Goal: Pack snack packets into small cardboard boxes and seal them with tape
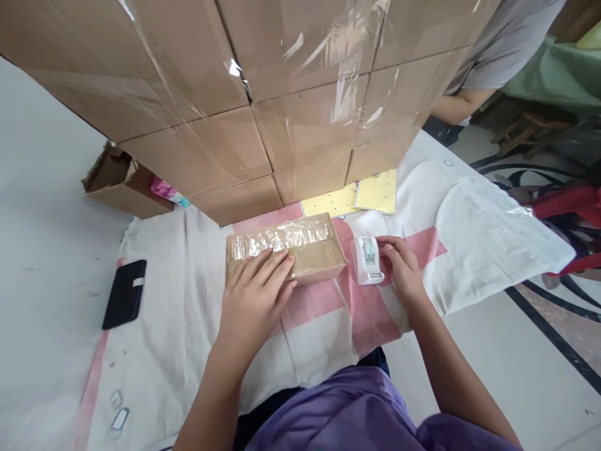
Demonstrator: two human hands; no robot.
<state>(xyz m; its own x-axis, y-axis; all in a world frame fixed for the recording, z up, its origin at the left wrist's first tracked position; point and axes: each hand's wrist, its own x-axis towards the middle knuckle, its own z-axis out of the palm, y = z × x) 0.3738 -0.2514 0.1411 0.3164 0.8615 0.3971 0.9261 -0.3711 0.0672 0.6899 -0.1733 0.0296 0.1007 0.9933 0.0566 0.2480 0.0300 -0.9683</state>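
A small cardboard box (312, 254) with shiny clear tape along its top lies on the cloth in front of me. My left hand (256, 294) rests on its near left part, palm down, fingers stretched over the top. Just right of the box stands a small white tape dispenser (366, 263) with a see-through, greenish panel. At its right side is my right hand (399, 263), thumb and fingers bent together against its edge; part of the grip is hidden.
A tall stack of taped cartons (310, 138) rises behind the box. Yellow sheets (378, 191) lie at its foot. To the left are an open carton (115, 188) and a black phone-like object (124, 294). Another person's arm (462, 103) shows behind the stack at right.
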